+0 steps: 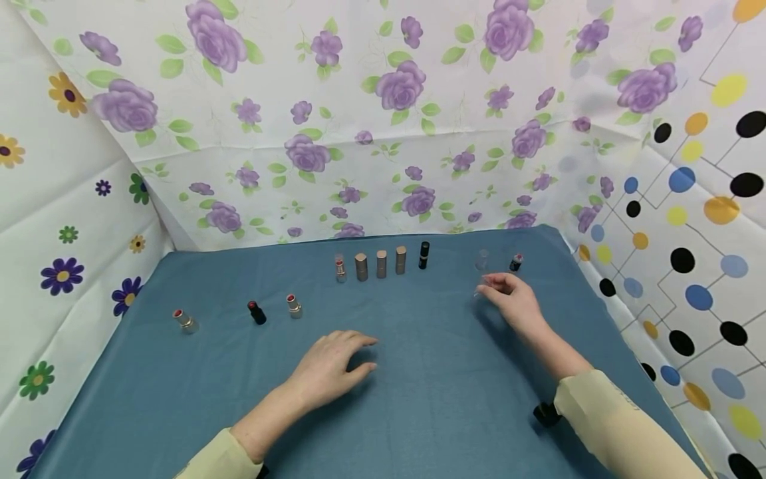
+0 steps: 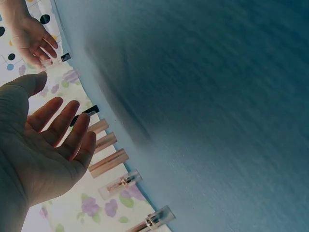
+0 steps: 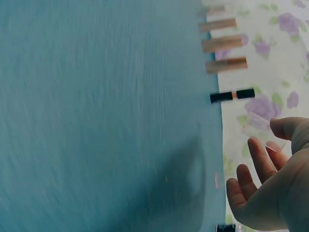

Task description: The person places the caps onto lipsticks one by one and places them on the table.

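My right hand (image 1: 514, 299) pinches a small clear cap (image 3: 258, 123) between thumb and fingertips, raised above the cloth at the right. Just beyond it stands another clear cap (image 1: 481, 259). A lipstick with a black base and reddish top (image 1: 516, 262) is right beside that hand. My left hand (image 1: 329, 369) hovers over the middle of the cloth, fingers loosely bent and thumb apart, with nothing in it. To its left are an uncapped lipstick with a clear base (image 1: 294, 306), an uncapped black lipstick (image 1: 256, 313) and another clear-based one (image 1: 185, 321).
Along the back edge of the blue cloth (image 1: 419, 399) stand a clear-capped lipstick (image 1: 340, 269), three closed bronze lipsticks (image 1: 382, 265) and a black tube (image 1: 423, 255). Flower-printed sheeting (image 1: 371, 133) rises behind, dotted sheeting (image 1: 682, 259) at the right.
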{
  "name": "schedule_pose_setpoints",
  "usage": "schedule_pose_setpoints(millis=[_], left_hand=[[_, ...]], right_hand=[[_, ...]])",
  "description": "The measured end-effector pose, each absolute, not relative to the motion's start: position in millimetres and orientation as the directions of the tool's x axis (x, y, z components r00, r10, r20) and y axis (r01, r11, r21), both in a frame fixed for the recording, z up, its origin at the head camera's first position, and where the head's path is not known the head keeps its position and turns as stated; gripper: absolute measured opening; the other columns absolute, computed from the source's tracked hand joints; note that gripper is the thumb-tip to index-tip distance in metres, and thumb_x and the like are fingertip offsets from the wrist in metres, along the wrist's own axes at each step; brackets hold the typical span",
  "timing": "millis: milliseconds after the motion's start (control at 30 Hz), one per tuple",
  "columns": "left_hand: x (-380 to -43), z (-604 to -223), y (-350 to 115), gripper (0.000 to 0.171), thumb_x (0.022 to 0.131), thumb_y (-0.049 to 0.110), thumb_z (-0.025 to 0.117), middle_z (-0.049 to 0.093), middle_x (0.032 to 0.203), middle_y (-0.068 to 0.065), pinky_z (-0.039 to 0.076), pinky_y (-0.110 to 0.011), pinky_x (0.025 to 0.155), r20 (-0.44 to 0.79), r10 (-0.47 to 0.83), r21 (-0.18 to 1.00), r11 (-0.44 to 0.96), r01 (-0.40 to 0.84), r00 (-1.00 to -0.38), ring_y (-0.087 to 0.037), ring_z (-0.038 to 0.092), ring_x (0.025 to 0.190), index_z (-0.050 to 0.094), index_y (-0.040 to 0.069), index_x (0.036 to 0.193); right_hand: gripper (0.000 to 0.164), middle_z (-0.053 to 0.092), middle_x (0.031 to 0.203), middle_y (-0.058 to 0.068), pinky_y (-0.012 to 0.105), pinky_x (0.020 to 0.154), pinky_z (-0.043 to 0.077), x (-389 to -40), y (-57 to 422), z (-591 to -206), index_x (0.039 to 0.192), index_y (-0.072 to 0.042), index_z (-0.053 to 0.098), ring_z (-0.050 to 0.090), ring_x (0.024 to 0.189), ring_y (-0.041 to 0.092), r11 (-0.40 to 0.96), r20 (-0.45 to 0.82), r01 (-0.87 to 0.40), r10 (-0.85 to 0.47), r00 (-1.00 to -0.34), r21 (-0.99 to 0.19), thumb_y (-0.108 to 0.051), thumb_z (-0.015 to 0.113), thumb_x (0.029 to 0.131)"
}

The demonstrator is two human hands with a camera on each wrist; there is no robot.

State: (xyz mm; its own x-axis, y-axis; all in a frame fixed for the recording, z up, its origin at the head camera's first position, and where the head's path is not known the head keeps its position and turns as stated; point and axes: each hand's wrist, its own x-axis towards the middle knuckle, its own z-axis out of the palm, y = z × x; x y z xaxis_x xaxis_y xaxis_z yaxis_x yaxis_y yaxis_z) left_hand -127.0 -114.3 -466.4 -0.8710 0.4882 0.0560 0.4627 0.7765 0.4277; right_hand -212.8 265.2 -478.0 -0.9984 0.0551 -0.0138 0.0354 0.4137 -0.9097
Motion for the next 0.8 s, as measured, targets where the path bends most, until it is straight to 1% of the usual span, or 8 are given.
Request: schedule_pose_setpoints(millis=[100,200,300,400,467,600,800], left_hand=[[-127,-466,-117,0.041,0.097,0.038,0.073,0.065,0.131,0.001,0.044,-0.049,0.106,0.068,0.479,0.434,0.776,0.459,-0.875,-0.024,0.059,0.123,0.068,0.020,0.133],[-127,-465,-119,0.041,0.096,0.038,0.073,0.066,0.130,0.001,0.044,-0.049,0.105,0.067,0.466,0.440,0.780,0.445,-0.882,-0.024,0.059,0.123,0.069,0.020,0.133],[-128,-464,-120,0.040,0.096,0.038,0.073,0.066,0.130,0.002,0.045,-0.051,0.104,0.057,0.450,0.441,0.789,0.427,-0.891,-0.024,0.059,0.123,0.069,0.020,0.132],[-128,-464,-121,0.040,0.097,0.038,0.073,0.066,0.129,0.002,0.045,-0.051,0.103,0.048,0.437,0.438,0.799,0.412,-0.898,-0.024,0.059,0.122,0.069,0.021,0.132],[-129,-463,-122,0.039,0.096,0.038,0.074,0.066,0.129,0.002,0.045,-0.051,0.103,0.047,0.428,0.441,0.802,0.403,-0.903,-0.024,0.060,0.122,0.070,0.021,0.132],[-129,-462,-123,0.038,0.096,0.036,0.074,0.067,0.128,0.002,0.046,-0.050,0.102,0.055,0.412,0.448,0.804,0.391,-0.909,-0.023,0.060,0.120,0.071,0.021,0.130],[-130,-458,-128,0.038,0.095,0.035,0.075,0.067,0.126,0.001,0.046,-0.048,0.103,0.076,0.387,0.437,0.816,0.380,-0.919,-0.023,0.061,0.119,0.071,0.019,0.130]], right_hand=[[0.054,0.062,0.134,0.013,0.038,0.094,0.051,-205,256,-478,0.135,-0.002,0.060,0.061,0.108,0.011,0.313,-0.071,0.082,0.045,-0.996,-0.946,-0.040,0.070,0.099],[0.055,0.062,0.134,0.007,0.044,0.102,0.048,-198,247,-478,0.137,0.000,0.057,0.062,0.110,0.009,0.168,-0.159,0.161,0.030,-0.987,-0.973,-0.039,0.070,0.099],[0.052,0.067,0.120,-0.001,0.044,0.105,0.047,-192,237,-478,0.137,-0.001,0.055,0.063,0.112,0.014,0.009,-0.249,0.250,0.029,-0.968,-0.968,-0.035,0.069,0.100],[0.048,0.069,0.106,-0.005,0.041,0.105,0.048,-186,229,-478,0.137,-0.002,0.054,0.063,0.113,0.020,-0.100,-0.312,0.307,0.043,-0.949,-0.947,-0.030,0.068,0.102],[0.049,0.069,0.105,-0.006,0.040,0.105,0.047,-184,226,-479,0.140,-0.002,0.052,0.062,0.114,0.022,-0.137,-0.335,0.327,0.042,-0.941,-0.935,-0.030,0.067,0.102],[0.052,0.068,0.107,-0.004,0.041,0.107,0.046,-181,221,-482,0.143,-0.002,0.048,0.061,0.114,0.022,-0.183,-0.358,0.345,0.044,-0.933,-0.921,-0.029,0.066,0.103],[0.046,0.066,0.107,-0.001,0.041,0.105,0.048,-182,219,-485,0.139,-0.003,0.050,0.062,0.113,0.023,-0.192,-0.364,0.347,0.061,-0.929,-0.918,-0.027,0.067,0.103]])
